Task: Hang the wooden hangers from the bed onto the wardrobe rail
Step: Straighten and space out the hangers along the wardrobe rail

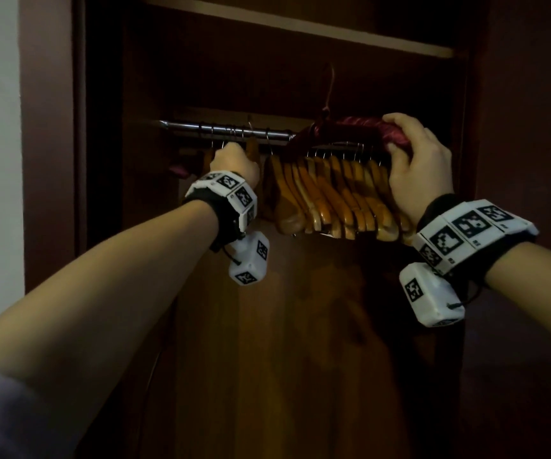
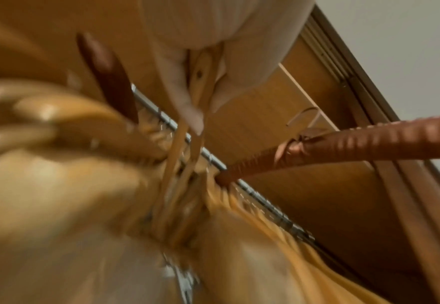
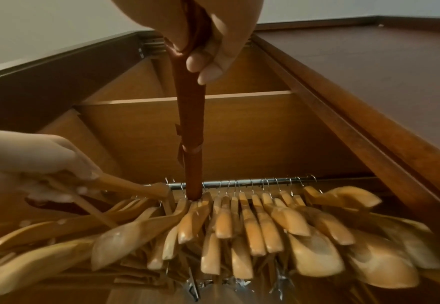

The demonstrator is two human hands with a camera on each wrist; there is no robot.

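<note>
1. Wooden hangers (image 1: 333, 197) packed tight on the wardrobe rail (image 1: 221, 129), metal hooks over the bar, shoulders fanned toward the camera
2. Right hand (image 1: 416, 164) raised at the rail's right part, fingers wrapped around one end of a dark red padded hanger (image 1: 350, 127); same grasp plain in the right wrist view, thumb and fingers closed on the ribbed red arm (image 3: 190, 127)
3. Padded hanger's wire hook (image 1: 330, 84) up above the rail, not over it; far end down against the row of wooden ones, close to the bar
4. Left hand (image 1: 234, 164) up under the rail left of the main bunch, fingers curled round a wooden hanger (image 3: 125, 185) among those already hung; left wrist view blurred, yet a pale wooden piece (image 2: 200, 82) seen between the fingers
5. Wardrobe (image 1: 466, 127) dark brown, shelf (image 1: 300, 28) above the rail
6. White tagged bands (image 1: 231, 193) strapped on both wrists
</note>
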